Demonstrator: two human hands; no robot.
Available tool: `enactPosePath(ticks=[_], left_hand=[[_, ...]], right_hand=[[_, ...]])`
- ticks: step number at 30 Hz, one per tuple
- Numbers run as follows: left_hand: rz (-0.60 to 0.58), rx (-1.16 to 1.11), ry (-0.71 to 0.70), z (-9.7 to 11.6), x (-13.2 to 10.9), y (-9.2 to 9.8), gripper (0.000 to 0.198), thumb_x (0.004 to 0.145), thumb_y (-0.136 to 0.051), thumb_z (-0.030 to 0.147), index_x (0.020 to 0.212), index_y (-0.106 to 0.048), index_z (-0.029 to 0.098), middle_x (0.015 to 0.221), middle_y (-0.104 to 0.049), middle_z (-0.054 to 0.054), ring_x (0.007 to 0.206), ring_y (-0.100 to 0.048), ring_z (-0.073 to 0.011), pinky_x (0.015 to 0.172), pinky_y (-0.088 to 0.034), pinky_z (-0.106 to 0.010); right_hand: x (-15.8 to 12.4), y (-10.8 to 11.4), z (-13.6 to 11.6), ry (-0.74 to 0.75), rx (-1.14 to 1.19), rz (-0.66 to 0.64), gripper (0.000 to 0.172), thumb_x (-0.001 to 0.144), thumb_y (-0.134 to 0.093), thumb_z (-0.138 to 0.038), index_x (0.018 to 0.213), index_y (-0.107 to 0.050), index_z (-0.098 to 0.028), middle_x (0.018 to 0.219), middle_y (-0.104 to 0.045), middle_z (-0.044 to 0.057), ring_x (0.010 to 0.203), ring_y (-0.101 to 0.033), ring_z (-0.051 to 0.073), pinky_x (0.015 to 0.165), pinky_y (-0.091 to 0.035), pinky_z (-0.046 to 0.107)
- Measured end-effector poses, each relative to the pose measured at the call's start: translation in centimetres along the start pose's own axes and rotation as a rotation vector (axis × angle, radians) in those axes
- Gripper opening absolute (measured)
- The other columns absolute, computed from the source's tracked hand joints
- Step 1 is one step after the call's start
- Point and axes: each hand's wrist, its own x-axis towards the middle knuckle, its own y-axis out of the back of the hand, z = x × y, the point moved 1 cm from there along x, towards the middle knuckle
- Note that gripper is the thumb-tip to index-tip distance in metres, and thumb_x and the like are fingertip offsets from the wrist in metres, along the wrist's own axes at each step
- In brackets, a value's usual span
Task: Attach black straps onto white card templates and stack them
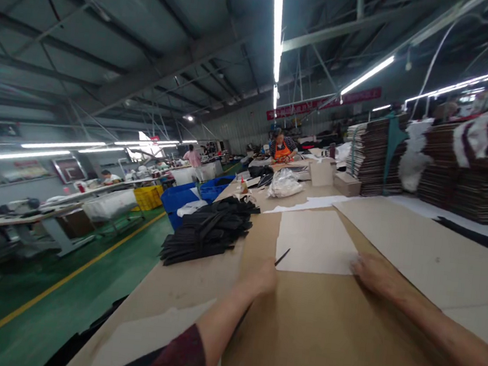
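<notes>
A white rectangular sheet (319, 241) lies on the brown board (306, 331) in front of me. My left hand (264, 276) is closed at the sheet's near left corner. From it a thin black strip (282, 258) sticks out over the sheet, and a dark length also shows below the wrist; I cannot make out its whole shape. At the near right corner, my right hand (368, 272) pinches the sheet's edge, slightly blurred.
Black fabric strips (212, 226) lie heaped at the table's left edge. A large pale sheet (430, 251) covers the right side, with tall stacks of dark panels (471, 162) behind. A plastic bag (285, 183) lies farther back. Blue bins (180, 199) stand left; a co-worker (282, 147) is at the far end.
</notes>
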Motion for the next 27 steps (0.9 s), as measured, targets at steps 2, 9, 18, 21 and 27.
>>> enactPosePath(ticks=[2,9,18,21,27], left_hand=[[-0.013,0.053,0.038,1.7,2.2,-1.8,0.042,0.089,-0.055,0.009,0.130,-0.063,0.009,0.131,-0.068,-0.023,0.121,-0.067,-0.0289,0.097,-0.053,-0.033],[-0.146,0.215,0.060,2.8,0.8,-2.9,0.042,0.093,-0.053,0.010,0.135,-0.056,0.003,0.139,-0.062,-0.027,0.129,-0.062,-0.0319,0.105,-0.053,-0.043],[-0.408,0.275,-0.063,0.5,-17.2,-2.8,0.078,0.081,-0.060,0.011,0.155,-0.034,0.004,0.166,-0.019,-0.031,0.138,-0.052,-0.0399,0.114,-0.044,-0.047],[-0.397,0.194,-0.120,-0.2,-21.2,-2.8,0.079,0.083,-0.056,0.012,0.157,-0.030,0.007,0.168,-0.022,-0.024,0.144,-0.046,-0.0346,0.121,-0.037,-0.044],[-0.112,0.089,-0.093,-1.1,-17.9,-2.9,0.054,0.093,-0.038,0.010,0.146,-0.048,0.014,0.157,-0.048,-0.015,0.139,-0.052,-0.0246,0.120,-0.037,-0.033]], right_hand=[[0.7,-0.9,1.1,-0.002,-0.012,-0.011,0.055,0.100,-0.034,-0.038,0.123,-0.068,-0.001,0.127,-0.068,0.028,0.123,-0.064,0.036,0.111,-0.043,0.045],[-2.3,-1.8,0.7,0.024,-0.006,-0.047,0.070,0.098,-0.033,-0.050,0.142,-0.057,-0.001,0.148,-0.056,0.024,0.139,-0.053,0.034,0.119,-0.038,0.046],[-21.4,-4.5,3.0,0.143,-0.006,0.090,0.075,0.093,-0.038,-0.066,0.141,-0.063,-0.013,0.150,-0.055,0.016,0.138,-0.053,0.037,0.118,-0.042,0.056],[-25.2,-6.5,4.5,0.212,0.007,0.232,0.069,0.093,-0.040,-0.064,0.138,-0.065,-0.018,0.150,-0.056,0.013,0.137,-0.054,0.038,0.115,-0.044,0.060],[-23.5,-6.4,4.5,0.134,0.097,0.251,0.069,0.090,-0.042,-0.063,0.134,-0.065,-0.016,0.145,-0.060,0.018,0.132,-0.058,0.039,0.115,-0.045,0.059]])
